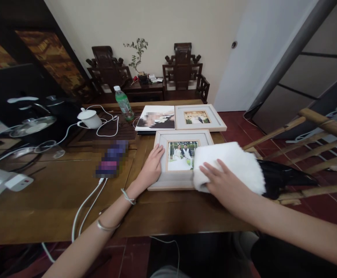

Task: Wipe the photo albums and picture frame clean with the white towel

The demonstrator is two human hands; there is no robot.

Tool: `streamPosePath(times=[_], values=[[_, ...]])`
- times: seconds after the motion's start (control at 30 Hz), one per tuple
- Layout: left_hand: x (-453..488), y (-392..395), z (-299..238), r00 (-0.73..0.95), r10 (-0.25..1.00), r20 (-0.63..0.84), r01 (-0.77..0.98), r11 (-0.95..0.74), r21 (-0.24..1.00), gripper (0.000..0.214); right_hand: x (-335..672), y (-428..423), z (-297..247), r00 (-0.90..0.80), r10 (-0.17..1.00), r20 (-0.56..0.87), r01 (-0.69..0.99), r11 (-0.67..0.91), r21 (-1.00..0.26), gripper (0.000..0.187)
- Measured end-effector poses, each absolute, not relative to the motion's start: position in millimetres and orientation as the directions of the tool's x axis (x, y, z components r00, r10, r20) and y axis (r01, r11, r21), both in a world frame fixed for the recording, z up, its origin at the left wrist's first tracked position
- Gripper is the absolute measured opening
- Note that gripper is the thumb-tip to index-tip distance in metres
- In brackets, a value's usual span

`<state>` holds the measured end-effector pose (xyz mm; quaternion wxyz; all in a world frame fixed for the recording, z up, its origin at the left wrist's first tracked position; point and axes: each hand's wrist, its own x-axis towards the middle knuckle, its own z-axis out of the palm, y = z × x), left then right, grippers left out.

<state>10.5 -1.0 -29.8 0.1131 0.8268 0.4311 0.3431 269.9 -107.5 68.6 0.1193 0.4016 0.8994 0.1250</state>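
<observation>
A pale wooden picture frame (pixel 172 137) with a wedding photo lies flat on the brown table (pixel 162 220) in front of me. My left hand (pixel 151 168) rests flat on the frame's left edge, fingers stretched out. My right hand (pixel 224 181) presses a white fluffy cloth (pixel 232 160) onto the frame's right side, fingers spread flat on top of the cloth. Two more pictures lie behind: a second framed photo (pixel 199 117) and an unframed print (pixel 157 117).
A green bottle (pixel 124 103), a white cup (pixel 89 118), white cables (pixel 83 204) and a blurred phone-like object (pixel 112 159) sit to the left. Dark pots stand at far left. A wooden chair (pixel 310 154) is at right; carved chairs stand by the far wall.
</observation>
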Motion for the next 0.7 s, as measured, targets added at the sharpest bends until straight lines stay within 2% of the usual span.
streamPosePath(times=[0.1, 0.27, 0.53, 0.7], values=[[9, 0, -29, 0.426, 0.784, 0.451, 0.629, -0.615, 0.475, 0.056, 298, -114, 70, -0.603, 0.795, -0.058, 0.723, 0.576, 0.381, 0.011], [8, 0, -25, 0.453, 0.778, 0.436, 0.655, -0.622, 0.429, 0.057, 313, -99, 71, -0.619, 0.785, -0.002, 0.709, 0.561, 0.427, 0.014], [7, 1, -27, 0.459, 0.778, 0.429, 0.651, -0.623, 0.433, 0.056, 313, -4, 69, -0.571, 0.821, -0.006, 0.677, 0.475, 0.563, 0.028], [8, 1, -28, 0.431, 0.785, 0.445, 0.637, -0.614, 0.466, 0.057, 312, 21, 68, -0.541, 0.841, -0.008, 0.678, 0.441, 0.589, 0.029]])
